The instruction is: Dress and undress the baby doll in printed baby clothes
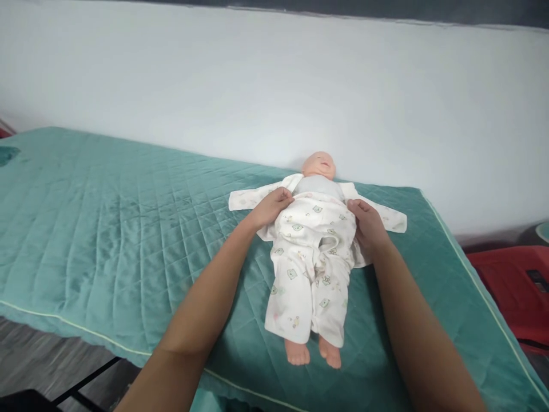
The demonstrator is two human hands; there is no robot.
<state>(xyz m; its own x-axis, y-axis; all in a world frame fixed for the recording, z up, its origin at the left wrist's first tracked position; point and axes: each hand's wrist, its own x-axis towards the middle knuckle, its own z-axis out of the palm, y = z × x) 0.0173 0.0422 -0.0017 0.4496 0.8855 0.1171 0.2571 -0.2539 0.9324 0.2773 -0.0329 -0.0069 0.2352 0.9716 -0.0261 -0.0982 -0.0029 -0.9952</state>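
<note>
Small dark patch on the red case [497,280], right of the doll [318,166]; any lettering there was too small to read. Trousers [295,246] on the doll's legs bore fine printed figures. Doll lay face up on a green quilted cover [128,229], white jacket [253,198] open at its chest, sleeves spread to either side. Left hand [272,206] and right hand [364,222] flanked the doll's waist, thumb and fingers of each clamped on the waistband. White wall [214,86] rose just beyond the doll's head. Cover's edge ran near the doll's feet; broad open stretch left of the doll, narrower strip right.
</note>
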